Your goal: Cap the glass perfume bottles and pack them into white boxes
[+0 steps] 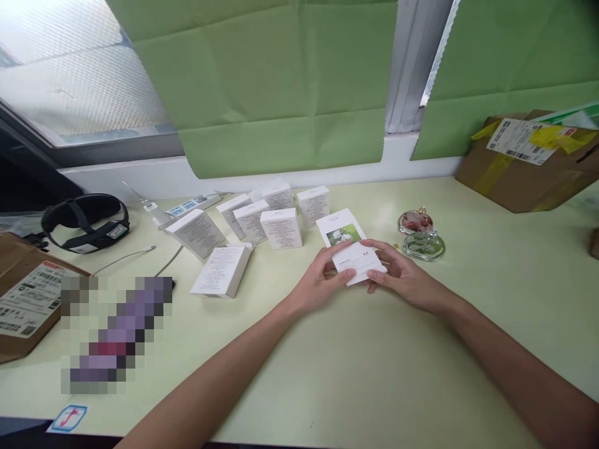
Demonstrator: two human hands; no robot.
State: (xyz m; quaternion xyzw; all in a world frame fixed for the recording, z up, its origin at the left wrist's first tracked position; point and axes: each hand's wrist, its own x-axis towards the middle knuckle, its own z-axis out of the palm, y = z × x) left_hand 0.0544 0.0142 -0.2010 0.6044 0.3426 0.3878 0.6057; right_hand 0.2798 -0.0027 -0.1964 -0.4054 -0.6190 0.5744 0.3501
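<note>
My left hand and my right hand hold a small white printed card between them, thumbs on its near edge and fingers at its far side. Just beyond it lies a white piece with a flower picture, partly covered by the card; whether it is a box or a leaflet I cannot tell. Close to my right hand are two glass bottles, one reddish and one clear with a green tint. A tiny gold-coloured bit shows beside my right fingers.
Several white printed boxes stand left of my hands, with one lying box nearer. Farther left are a power strip, a cable, a black headband and a carton. Another carton sits back right. A blurred purple object lies front left.
</note>
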